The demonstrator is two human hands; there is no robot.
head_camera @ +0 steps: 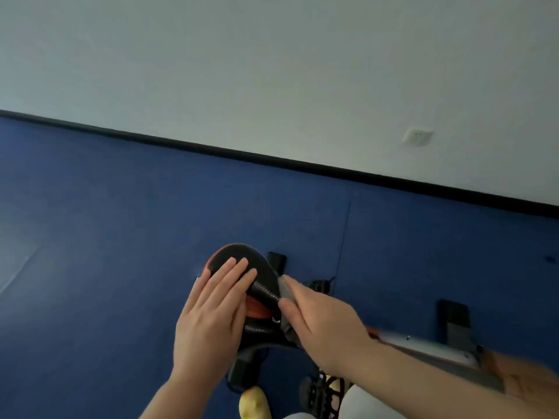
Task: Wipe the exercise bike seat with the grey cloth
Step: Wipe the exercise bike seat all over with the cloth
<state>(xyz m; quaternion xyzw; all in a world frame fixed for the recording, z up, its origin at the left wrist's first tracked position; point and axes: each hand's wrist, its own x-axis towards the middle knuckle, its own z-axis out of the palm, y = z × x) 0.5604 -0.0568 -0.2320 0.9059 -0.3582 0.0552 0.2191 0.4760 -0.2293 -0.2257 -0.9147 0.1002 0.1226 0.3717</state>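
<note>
The black exercise bike seat with orange trim sits low in the middle of the view. My left hand lies flat on the seat's left side, fingers straight and pointing up toward its rounded end. My right hand presses the grey cloth against the seat's right edge. The fingers lie over the cloth and the thumb points toward the seat. Most of the cloth is hidden under that hand.
The bike's grey and orange frame runs off to the right, with black floor feet and a pedal below. Blue floor mats surround it. A white wall with a black skirting board and a socket stands behind.
</note>
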